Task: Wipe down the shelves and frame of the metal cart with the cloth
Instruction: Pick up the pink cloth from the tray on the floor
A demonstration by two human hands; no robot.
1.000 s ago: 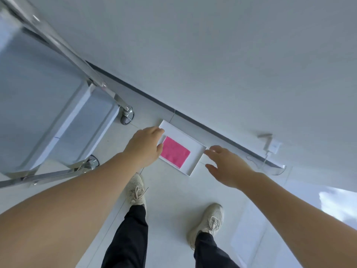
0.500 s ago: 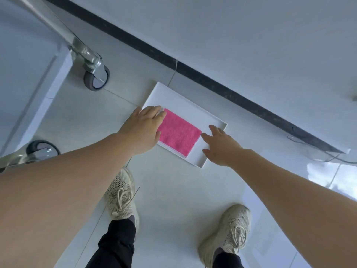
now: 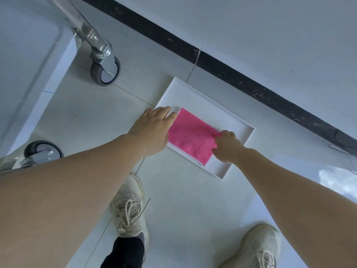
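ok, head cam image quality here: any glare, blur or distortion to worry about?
Head view: strong wide-angle stretch, forearms balloon at the bottom edge and the baseboard bows; bright window glare on the glossy floor at far right; light is soft, shadows faint; cloth, tray and both hands, left and right, stay sharp enough.

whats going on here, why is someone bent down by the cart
A person is reaching down to a white tray on the floor beside the metal cart. A folded pink cloth lies in it. The right hand touches the cloth's right edge, and the left hand rests at the tray's left end. Wiping has not begun.
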